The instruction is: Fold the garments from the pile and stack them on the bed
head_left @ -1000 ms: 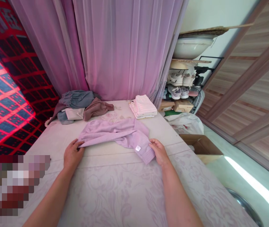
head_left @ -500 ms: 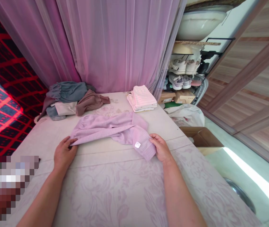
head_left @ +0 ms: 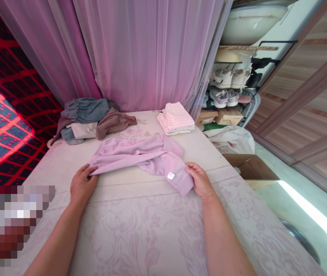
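**Garment:** lilac ribbed knit garment (head_left: 134, 155), soft and rumpled, lying across a floral bedsheet (head_left: 140, 234), white tag (head_left: 170, 175) near the right hand
**Left hand (head_left: 82, 185):** pinching the garment's left edge
**Right hand (head_left: 200, 179):** clamped on its folded, tagged end, well apart from the left
**Beyond:** neat striped fabric stack (head_left: 176, 119), crumpled mauve cloth (head_left: 114, 122)

Single head-worn view, looking forward and down from above the near edge of a floral bedsheet (head_left: 140, 237). Close range: left hand (head_left: 82, 184), right hand (head_left: 200, 179), and lilac ribbed garment (head_left: 128, 153), all in the lower middle of the frame. Farther off: sheer pink curtain (head_left: 148, 50) across the top, shoe rack (head_left: 228, 86) upper right.
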Tool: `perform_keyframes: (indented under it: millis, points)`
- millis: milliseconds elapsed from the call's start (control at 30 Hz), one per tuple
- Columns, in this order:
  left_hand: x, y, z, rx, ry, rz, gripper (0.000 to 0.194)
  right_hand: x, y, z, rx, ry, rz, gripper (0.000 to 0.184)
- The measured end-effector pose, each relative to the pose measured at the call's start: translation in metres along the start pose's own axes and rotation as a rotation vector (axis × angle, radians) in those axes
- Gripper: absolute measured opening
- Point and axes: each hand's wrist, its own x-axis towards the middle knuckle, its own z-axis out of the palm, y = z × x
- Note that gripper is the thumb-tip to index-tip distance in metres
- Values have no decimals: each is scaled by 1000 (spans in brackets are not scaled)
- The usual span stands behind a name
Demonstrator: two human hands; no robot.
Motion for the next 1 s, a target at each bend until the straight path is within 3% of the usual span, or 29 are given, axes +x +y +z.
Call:
perform_keyframes:
  millis: [1000]
  points:
    - [0,5,-3,-41,10,-8,30,1,1,0,4,9,-9,33]
